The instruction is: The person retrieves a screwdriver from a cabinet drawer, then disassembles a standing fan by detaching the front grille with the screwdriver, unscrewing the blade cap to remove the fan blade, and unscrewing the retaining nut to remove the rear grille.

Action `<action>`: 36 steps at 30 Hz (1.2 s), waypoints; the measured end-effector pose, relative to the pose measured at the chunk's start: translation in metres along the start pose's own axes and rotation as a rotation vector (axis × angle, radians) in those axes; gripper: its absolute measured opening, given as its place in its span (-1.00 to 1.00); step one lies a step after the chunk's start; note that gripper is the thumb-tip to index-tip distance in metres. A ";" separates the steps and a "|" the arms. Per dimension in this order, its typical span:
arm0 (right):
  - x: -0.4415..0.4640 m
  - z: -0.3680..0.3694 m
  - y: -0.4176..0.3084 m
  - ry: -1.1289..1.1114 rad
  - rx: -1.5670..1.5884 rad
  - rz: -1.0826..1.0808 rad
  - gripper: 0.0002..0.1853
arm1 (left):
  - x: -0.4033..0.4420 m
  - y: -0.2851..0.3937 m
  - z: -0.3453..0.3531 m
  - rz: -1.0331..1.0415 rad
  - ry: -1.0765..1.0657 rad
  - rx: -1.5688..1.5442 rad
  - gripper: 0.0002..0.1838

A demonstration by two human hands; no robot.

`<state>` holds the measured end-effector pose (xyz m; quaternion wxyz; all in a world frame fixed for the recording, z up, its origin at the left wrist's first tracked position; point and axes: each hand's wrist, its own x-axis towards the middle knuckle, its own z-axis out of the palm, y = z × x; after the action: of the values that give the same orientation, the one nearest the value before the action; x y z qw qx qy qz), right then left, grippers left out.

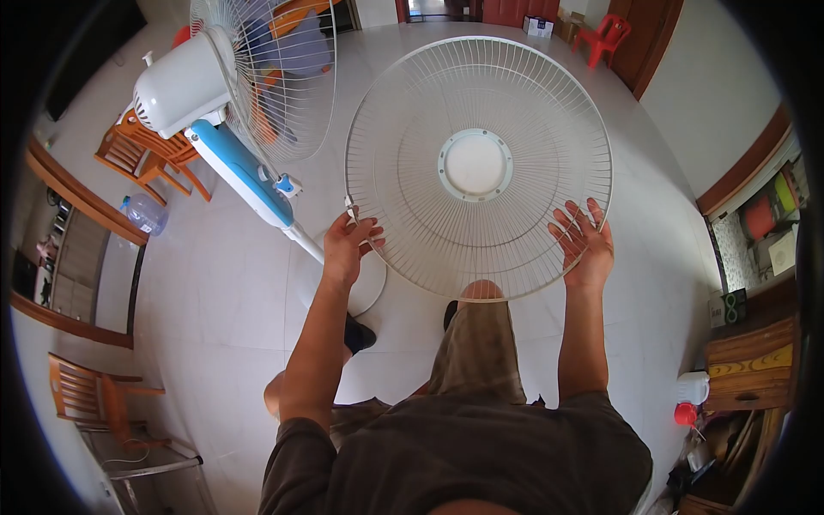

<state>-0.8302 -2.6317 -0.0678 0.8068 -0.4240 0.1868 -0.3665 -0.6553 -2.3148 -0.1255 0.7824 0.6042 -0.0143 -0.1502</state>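
A round white wire fan grille (476, 165) with a white centre disc is held up in front of me, above my knee. My left hand (345, 245) grips its rim at the lower left, close to a small clip. At the lower right, my right hand (585, 240) holds the rim, its fingers seen through the wires. To the left stands a pedestal fan (180, 81) with a white motor housing and a blue-and-white column. Its rear grille (287, 77) is attached, and no blades show in it. The round base (369, 287) is partly hidden behind my left hand.
Wooden chairs (150, 150) and a large clear plastic bottle (146, 215) are on the floor at left. Another wooden chair (99, 395) is at lower left. A red plastic chair (601, 39) stands at the back right. A wooden cabinet (751, 369) lines the right side.
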 end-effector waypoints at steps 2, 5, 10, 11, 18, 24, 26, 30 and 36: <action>-0.010 0.007 -0.011 0.002 -0.038 -0.037 -0.57 | 0.003 0.003 0.000 0.050 0.038 0.030 -0.58; -0.027 0.019 -0.026 -0.017 -0.080 -0.118 -0.55 | 0.004 0.011 0.000 0.067 0.032 0.155 -0.61; -0.052 0.028 -0.047 -0.152 -0.182 -0.308 -0.44 | 0.007 0.014 0.004 0.058 -0.008 0.166 -0.70; -0.055 0.030 -0.051 -0.178 -0.217 -0.346 -0.41 | 0.009 0.014 0.006 0.048 -0.013 0.138 -0.72; -0.073 0.045 -0.061 -0.238 -0.375 -0.549 -0.21 | 0.022 0.011 0.009 -0.104 -0.114 0.045 -0.71; -0.083 0.047 -0.069 -0.365 -0.337 -0.576 -0.08 | 0.026 0.005 0.023 -0.119 -0.120 0.005 -0.65; -0.084 0.046 -0.068 -0.451 -0.307 -0.584 -0.04 | 0.029 0.005 0.020 -0.127 -0.126 -0.031 -0.65; -0.085 0.051 -0.067 -0.602 -0.304 -0.651 -0.02 | 0.031 0.004 0.016 -0.119 -0.142 -0.065 -0.63; -0.090 0.050 -0.066 -0.630 -0.338 -0.662 -0.02 | 0.027 0.000 0.016 -0.107 -0.151 -0.114 -0.61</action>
<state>-0.8873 -2.5615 0.0137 0.5840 -0.6761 -0.1547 -0.4217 -0.6331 -2.3361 -0.1254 0.8030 0.5456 -0.0324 -0.2376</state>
